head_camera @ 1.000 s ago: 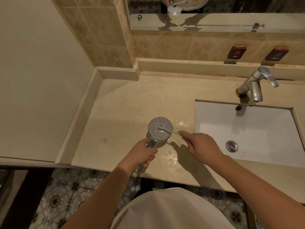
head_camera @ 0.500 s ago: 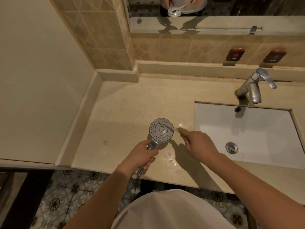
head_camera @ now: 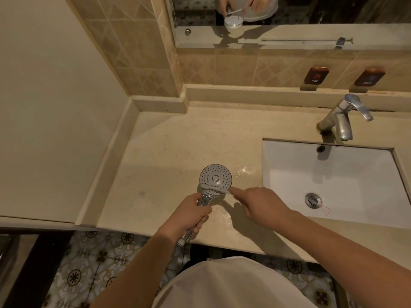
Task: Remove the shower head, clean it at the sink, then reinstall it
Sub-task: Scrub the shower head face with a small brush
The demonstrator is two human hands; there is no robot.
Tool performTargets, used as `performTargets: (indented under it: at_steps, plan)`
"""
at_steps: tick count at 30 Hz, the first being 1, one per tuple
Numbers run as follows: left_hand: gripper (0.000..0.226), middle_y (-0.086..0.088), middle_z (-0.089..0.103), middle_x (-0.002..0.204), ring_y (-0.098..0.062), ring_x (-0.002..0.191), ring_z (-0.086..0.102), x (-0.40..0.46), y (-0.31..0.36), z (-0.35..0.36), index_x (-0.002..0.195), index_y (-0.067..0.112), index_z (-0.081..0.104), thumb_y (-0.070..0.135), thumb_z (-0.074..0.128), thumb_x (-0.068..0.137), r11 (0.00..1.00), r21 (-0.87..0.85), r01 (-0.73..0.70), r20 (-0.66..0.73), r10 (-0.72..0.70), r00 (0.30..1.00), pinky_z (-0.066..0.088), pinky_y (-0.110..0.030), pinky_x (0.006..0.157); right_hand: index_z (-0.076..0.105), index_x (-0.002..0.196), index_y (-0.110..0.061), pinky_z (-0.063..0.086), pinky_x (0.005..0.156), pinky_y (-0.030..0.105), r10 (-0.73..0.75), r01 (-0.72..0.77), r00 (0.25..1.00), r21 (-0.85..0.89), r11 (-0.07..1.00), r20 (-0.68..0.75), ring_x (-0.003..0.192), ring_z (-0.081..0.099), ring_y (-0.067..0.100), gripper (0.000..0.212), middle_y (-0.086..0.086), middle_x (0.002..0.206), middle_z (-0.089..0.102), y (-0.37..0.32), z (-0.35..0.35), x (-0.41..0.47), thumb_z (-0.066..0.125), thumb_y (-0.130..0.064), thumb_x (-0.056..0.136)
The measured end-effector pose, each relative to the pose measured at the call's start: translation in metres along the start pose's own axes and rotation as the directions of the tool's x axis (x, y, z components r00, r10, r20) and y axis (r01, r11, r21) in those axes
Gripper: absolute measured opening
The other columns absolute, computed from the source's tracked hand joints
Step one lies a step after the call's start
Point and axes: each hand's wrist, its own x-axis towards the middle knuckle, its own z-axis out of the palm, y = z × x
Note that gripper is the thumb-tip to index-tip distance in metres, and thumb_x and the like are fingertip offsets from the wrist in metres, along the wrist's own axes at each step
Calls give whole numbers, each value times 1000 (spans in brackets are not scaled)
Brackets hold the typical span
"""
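1. The beige stone bench (head_camera: 169, 152) filled most of the view, with a raised lip along its back and left edges.
2. A white rectangular sink (head_camera: 347, 174) sat sunk into the bench at 3 o'clock, its metal drain (head_camera: 313, 200) near the front.
3. A chrome tap (head_camera: 343, 117) stood behind the sink at 2 o'clock.
4. The shower head (head_camera: 215, 177) was held over the bench just left of the sink, near the centre of the view, its round spray face turned up.
5. The left hand (head_camera: 189, 215) at 6 o'clock of the spray face had its fingers wrapped round the chrome handle.
6. The right hand (head_camera: 260, 204) at 4 o'clock pinched a thin white brush (head_camera: 216, 191), likely a toothbrush, lying across the lower edge of the spray face.
7. Small water spots (head_camera: 243, 170) glinted on the bench between shower head and sink.
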Motion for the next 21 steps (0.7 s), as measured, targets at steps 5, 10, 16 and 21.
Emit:
performTargets:
  at_steps: [5, 10, 16, 21]
  plan:
    - [14, 0, 55, 55, -14, 40, 44, 0, 3, -1, 105, 11, 60, 11, 62, 92, 1000, -7, -14, -2, 14, 1000, 37, -24, 39, 56, 120, -31, 44, 50, 32, 264, -217, 938, 213, 953, -224, 57, 59, 26, 24, 3, 67, 65, 19, -6, 9, 43, -28, 101]
    - [11, -1, 55, 56, -15, 41, 44, 2, 5, -5, 104, 13, 60, 10, 62, 94, 1000, -12, -9, -9, 8, 1000, 37, -24, 39, 49, 136, -36, 48, 52, 33, 54, -42, 996, 177, 983, -66, 55, 56, 17, 36, -1, 69, 66, 2, 3, -10, 42, -28, 101]
    - [8, -1, 54, 57, -15, 43, 44, 4, 8, -3, 100, 15, 59, 10, 62, 94, 999, -42, -17, 13, 18, 1000, 37, -25, 40, 60, 124, -27, 50, 53, 35, 284, -206, 929, 306, 930, -237, 55, 59, 23, 27, 3, 67, 67, 19, -1, 1, 46, -25, 101]
    - [7, 1, 51, 57, -13, 43, 42, 5, 12, -2, 105, 12, 57, 10, 59, 98, 997, -80, -12, 24, 13, 1000, 35, -24, 39, 51, 131, -35, 52, 57, 38, 109, -89, 991, 220, 971, -78, 60, 60, 21, 32, 1, 73, 67, 0, 8, -7, 40, -29, 101]
